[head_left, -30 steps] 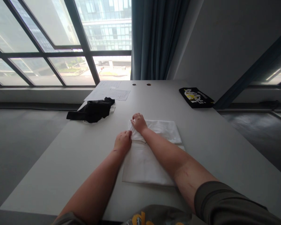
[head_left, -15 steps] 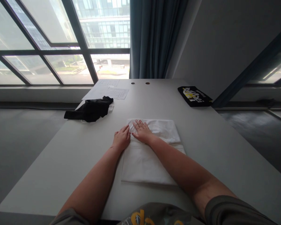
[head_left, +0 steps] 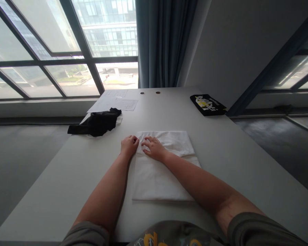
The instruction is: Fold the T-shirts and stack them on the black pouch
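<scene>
A folded, rectangular white fabric piece (head_left: 155, 177) is laid flat on the broad white table (head_left: 228, 164), partly covered by the right hand (head_left: 154, 148), its fingers spread apart. At the fabric's left edge, the left hand (head_left: 129, 145) is curled; whether fabric is pinched cannot be told. Beyond lies crumpled black cloth (head_left: 99, 123).

black cloth (head_left: 100, 122) | papers (head_left: 113, 102) behind it | printed black item (head_left: 207, 105) right | blue curtain (head_left: 164, 44)

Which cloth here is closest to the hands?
The white folded cloth, right hand on it, left hand at its edge; the crumpled black cloth and flat black printed piece lie farther away.
</scene>
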The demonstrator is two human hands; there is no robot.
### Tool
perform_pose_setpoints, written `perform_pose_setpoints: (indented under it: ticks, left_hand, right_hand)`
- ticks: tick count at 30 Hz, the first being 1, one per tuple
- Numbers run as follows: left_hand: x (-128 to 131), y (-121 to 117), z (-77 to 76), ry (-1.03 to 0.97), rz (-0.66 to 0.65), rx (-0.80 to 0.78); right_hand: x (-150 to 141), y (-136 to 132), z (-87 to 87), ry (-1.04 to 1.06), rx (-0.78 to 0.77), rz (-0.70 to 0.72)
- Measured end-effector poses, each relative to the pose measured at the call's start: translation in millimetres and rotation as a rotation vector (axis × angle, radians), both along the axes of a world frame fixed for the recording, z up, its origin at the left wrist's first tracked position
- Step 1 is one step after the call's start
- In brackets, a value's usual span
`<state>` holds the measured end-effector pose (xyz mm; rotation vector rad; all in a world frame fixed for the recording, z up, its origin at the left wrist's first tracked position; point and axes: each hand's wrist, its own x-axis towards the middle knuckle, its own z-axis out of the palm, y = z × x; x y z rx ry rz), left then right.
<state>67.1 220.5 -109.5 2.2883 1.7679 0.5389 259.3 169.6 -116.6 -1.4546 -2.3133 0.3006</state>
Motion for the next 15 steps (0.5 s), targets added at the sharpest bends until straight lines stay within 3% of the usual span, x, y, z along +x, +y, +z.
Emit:
perform_pose_setpoints:
  ticks: [15]
  left_hand:
    - [-3.3, -7.0, 8.5, 0.092, 0.049, -0.045]
  right_hand:
    - [17.5, -19.2, 9.6, -0.120, -0.093, 0.212]
